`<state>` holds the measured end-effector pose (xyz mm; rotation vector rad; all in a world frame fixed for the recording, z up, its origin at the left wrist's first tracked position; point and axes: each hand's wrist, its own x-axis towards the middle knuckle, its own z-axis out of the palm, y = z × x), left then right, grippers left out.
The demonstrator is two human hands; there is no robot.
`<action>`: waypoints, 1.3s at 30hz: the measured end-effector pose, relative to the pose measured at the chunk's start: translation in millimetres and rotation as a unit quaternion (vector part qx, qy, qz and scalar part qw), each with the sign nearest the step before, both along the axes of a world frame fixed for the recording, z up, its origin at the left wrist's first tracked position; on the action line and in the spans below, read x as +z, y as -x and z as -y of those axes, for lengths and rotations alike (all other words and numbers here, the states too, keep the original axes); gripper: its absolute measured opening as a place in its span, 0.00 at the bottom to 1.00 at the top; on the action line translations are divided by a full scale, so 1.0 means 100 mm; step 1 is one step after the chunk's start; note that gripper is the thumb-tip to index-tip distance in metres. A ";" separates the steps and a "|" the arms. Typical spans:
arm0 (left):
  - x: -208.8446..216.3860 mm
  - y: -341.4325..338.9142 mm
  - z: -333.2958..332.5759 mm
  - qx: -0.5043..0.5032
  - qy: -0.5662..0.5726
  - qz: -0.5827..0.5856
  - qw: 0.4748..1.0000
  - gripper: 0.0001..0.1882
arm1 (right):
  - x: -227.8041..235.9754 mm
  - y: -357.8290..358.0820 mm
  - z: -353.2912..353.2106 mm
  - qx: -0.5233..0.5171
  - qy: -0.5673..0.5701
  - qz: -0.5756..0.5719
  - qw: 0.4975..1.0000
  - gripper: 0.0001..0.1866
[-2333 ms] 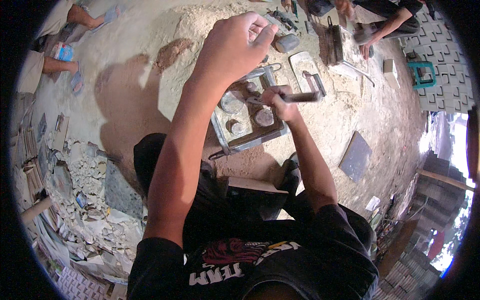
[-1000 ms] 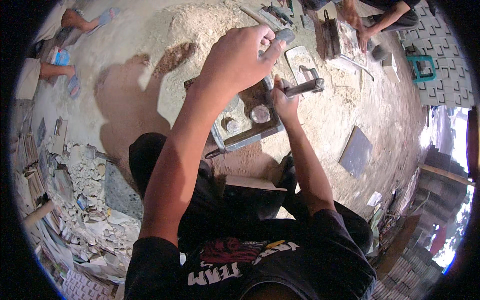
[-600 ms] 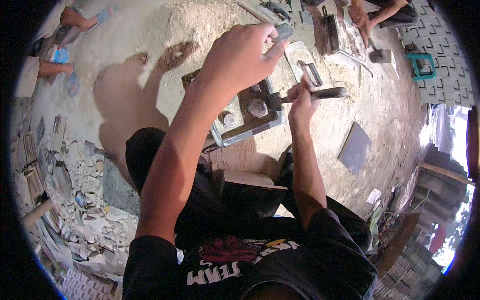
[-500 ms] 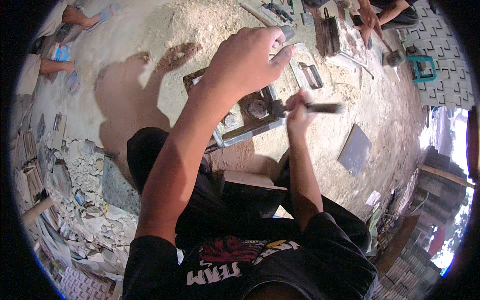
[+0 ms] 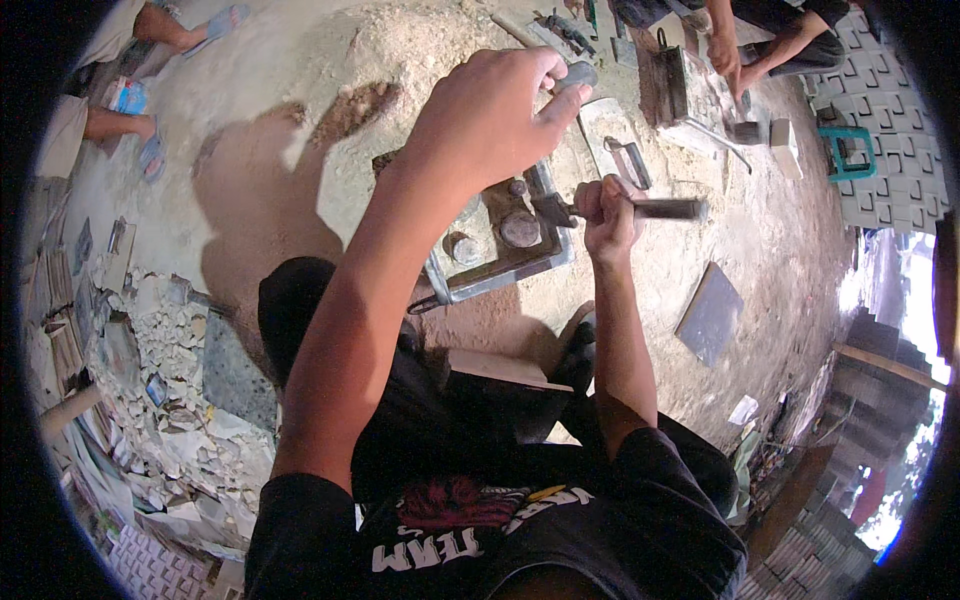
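I sit on sandy ground over a rectangular metal mould (image 5: 505,275) with round lumps inside. My left hand (image 5: 490,115) is raised close to the camera, above the mould's far side. It is closed around a grey tool (image 5: 577,73) whose tip shows past my fingers. My right hand (image 5: 605,210) is at the mould's right edge, gripping a dark-handled tool (image 5: 665,208). That handle sticks out to the right, and the tool's dark head (image 5: 552,210) rests over the mould's right rim.
Another person's hand (image 5: 722,55) works at a block at top right, beside a metal tray (image 5: 612,140). A grey tile (image 5: 710,315) lies right of me. Broken tile shards (image 5: 170,400) pile at left, near someone's sandalled feet (image 5: 150,150). A wooden board (image 5: 490,368) sits by my legs.
My right hand has shifted with its tool from over the mould's middle to its right edge. My left hand stays raised, holding the grey tool.
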<state>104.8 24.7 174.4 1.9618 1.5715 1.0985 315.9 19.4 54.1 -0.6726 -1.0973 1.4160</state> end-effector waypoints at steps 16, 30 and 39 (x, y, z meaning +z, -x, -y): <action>-0.11 0.17 -0.05 0.017 0.018 -0.001 1.000 0.17 | -0.15 0.09 -0.26 0.021 0.109 -0.009 0.994 0.21; -0.03 0.17 -0.08 0.009 0.021 0.010 1.000 0.17 | -0.39 -0.03 -0.46 0.124 0.044 0.167 0.977 0.23; -0.07 0.19 -0.06 -0.001 -0.008 -0.008 1.000 0.16 | -0.24 0.35 -0.39 0.176 0.050 0.098 0.978 0.15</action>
